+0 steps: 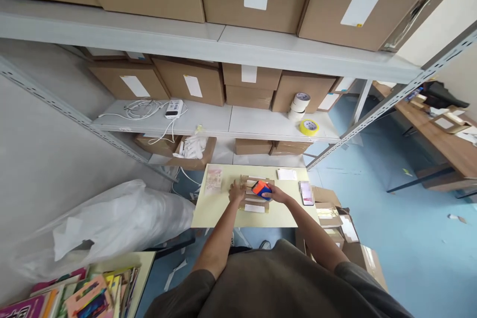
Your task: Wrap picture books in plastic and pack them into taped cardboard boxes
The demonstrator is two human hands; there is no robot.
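Grey shirt of the person filling the bottom edge, both bare forearms reaching forward over a pale yellow tabletop [216, 211].

Right hand [276, 193]: gripping an orange-and-blue tape dispenser [261, 189], fingers closed around its body, and pressing it onto a small flat cardboard box [255, 196] at the tabletop's middle.

Left hand [236, 192]: resting on the box's left end, fingers laid flat and steadying it; holding nothing.

Step, as judged: sealing the box with tape, dispenser sitting near the top flap. Next move would be calling for a steady pull along the seam while the left hand is keeping the box from sliding.

Nearby: printed packet [213, 181] to the left, white paper slip [287, 174] behind, phone [306, 193] at the right edge. Tape rolls [301, 104] and stacked cartons [186, 82] on the shelf beyond.
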